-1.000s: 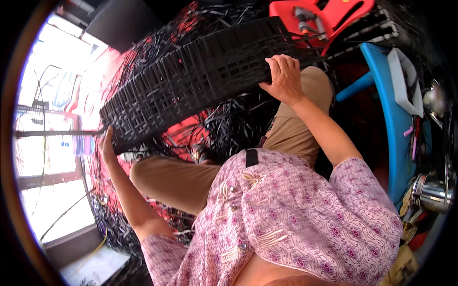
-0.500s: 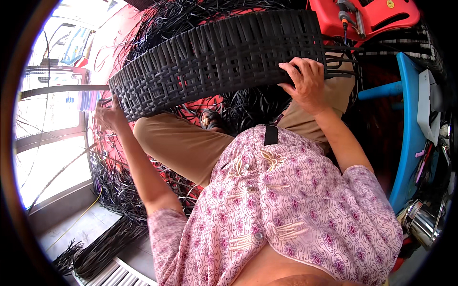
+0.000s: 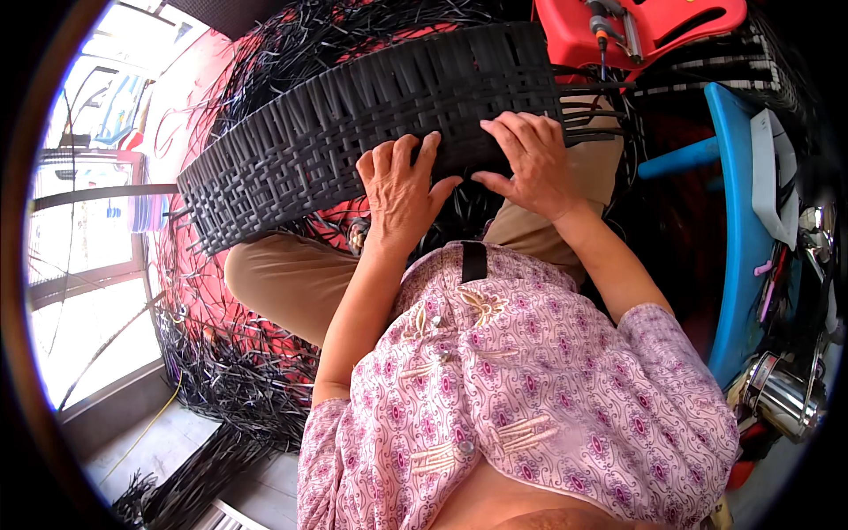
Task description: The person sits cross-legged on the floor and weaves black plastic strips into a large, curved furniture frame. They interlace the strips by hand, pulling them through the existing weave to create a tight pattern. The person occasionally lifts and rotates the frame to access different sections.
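Note:
A long, curved black woven panel of flat strips lies across my knees, its left end lower than its right. My left hand rests at the middle of its near edge, fingers spread on the weave and thumb stretched to the right. To the right of it, my right hand lies on the same edge, fingers extended on the panel and its thumb pointing left. The two thumbs are apart. Neither hand is closed round anything. Loose strip ends stick out from the panel's right end, and a long strip from its left.
A red plastic stool with a corded tool on it stands at the far right. Nearer is a blue plastic piece of furniture bearing a white tray. Tangled black strips cover much of the red floor covering.
My left hand has left the panel's left end and come right to its middle. My right hand has shifted slightly left in view. The whole scene has also shifted left.

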`<action>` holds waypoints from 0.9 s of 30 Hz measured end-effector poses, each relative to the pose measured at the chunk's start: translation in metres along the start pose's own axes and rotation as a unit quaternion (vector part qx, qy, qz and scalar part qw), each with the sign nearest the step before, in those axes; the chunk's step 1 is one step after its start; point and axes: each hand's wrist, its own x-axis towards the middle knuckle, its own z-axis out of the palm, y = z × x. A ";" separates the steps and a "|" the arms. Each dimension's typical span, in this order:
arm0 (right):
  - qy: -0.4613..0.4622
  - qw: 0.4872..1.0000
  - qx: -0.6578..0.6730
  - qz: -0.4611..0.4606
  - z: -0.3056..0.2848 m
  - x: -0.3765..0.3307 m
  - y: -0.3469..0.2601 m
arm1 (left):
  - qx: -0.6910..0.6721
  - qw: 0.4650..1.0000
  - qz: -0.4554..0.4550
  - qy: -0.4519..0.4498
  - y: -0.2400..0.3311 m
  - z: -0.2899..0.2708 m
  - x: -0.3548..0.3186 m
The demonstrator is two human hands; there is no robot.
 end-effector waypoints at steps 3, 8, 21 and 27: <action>0.007 1.000 -0.025 0.016 0.004 0.009 0.004 | 0.006 1.000 -0.011 0.009 0.000 0.005 0.004; 0.075 0.997 0.016 -0.011 0.007 0.009 0.018 | 0.018 1.000 -0.018 0.001 -0.005 0.008 0.006; 0.067 0.996 -0.015 0.063 -0.004 -0.023 0.030 | -0.039 0.999 -0.029 0.006 0.000 0.005 -0.015; 0.066 0.995 -0.023 0.074 0.001 -0.015 0.029 | -0.105 0.994 -0.007 0.011 -0.023 -0.010 0.000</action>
